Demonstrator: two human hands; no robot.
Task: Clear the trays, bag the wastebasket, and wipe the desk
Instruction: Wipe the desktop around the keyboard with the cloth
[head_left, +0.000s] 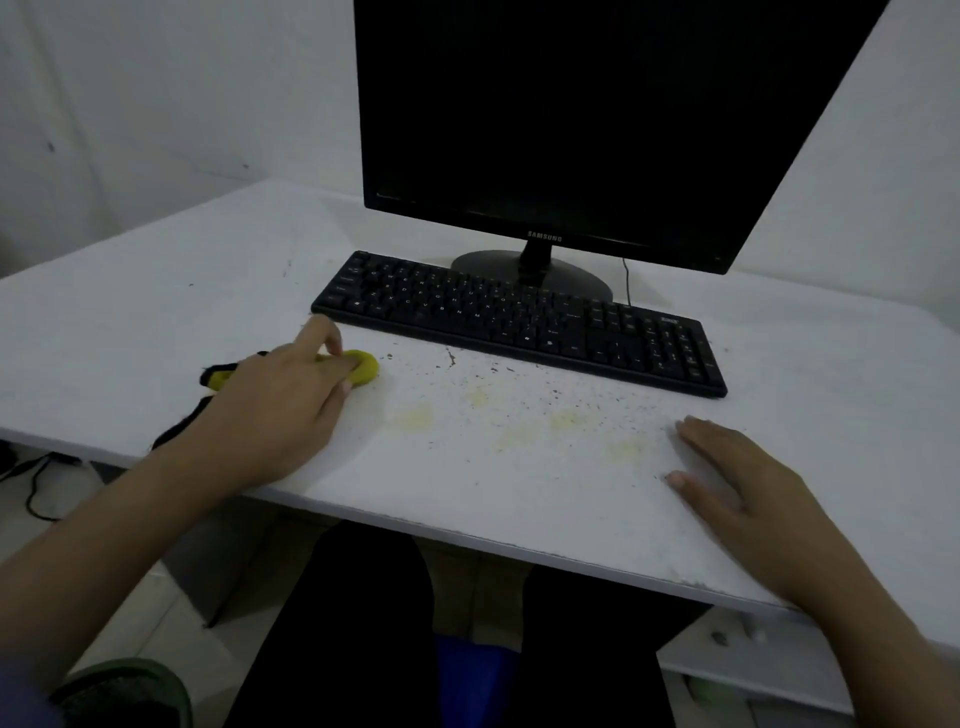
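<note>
Head view of the wiping step. The left hand (283, 402), at centre left of the frame, presses on and partly curls round a yellow cloth (363, 367) with a black trailing part, which lies on the white bench (156, 322) just below the left end of the black keyboard (519, 322). The right hand (748, 499), at lower right, rests flat on the bench with fingers extended and grasps nothing. Between the two hands, in the lower centre of the frame, the bench surface carries dark specks and several pale yellow stains (519, 431), thickest just in front of the keyboard. A dark monitor (571, 119) stands behind the keyboard in the upper centre. No trays or wastebasket can be identified with certainty; a dark green rounded object at the lower left corner is too dim to name. Judged from this layout, the desk wipe appears to be in hand and not yet complete. The next move would call for drawing the cloth rightward across the soiled patch with steady downward pressure, keeping clear of the keyboard edge.
</note>
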